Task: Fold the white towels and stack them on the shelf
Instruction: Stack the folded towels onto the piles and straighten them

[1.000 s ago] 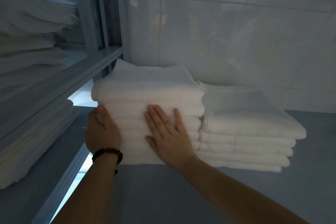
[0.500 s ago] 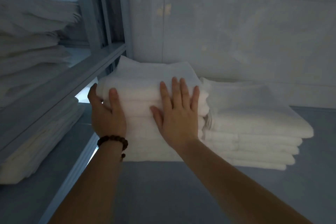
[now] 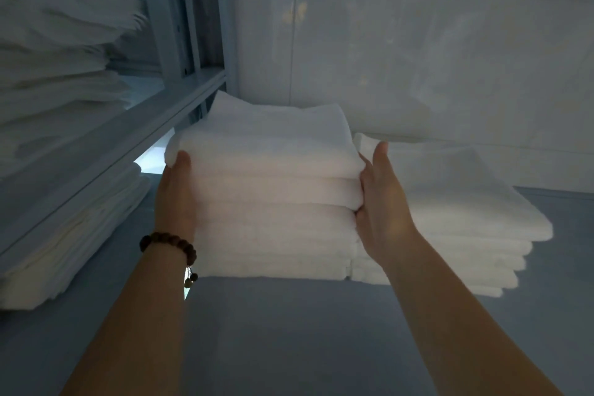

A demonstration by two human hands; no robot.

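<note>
Head view: both hands are flat, not clenched. The left hand (image 3: 175,193) presses the left side of the towel stack (image 3: 266,170), the right hand (image 3: 382,202) its right side. The stack sits on the grey shelf (image 3: 289,331), touching a lower pile (image 3: 466,202).

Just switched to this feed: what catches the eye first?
The left hand and right hand press the sides of a tall towel stack at centre on the shelf. A lower stack sits just right of it; a bead bracelet circles the left wrist.
</note>
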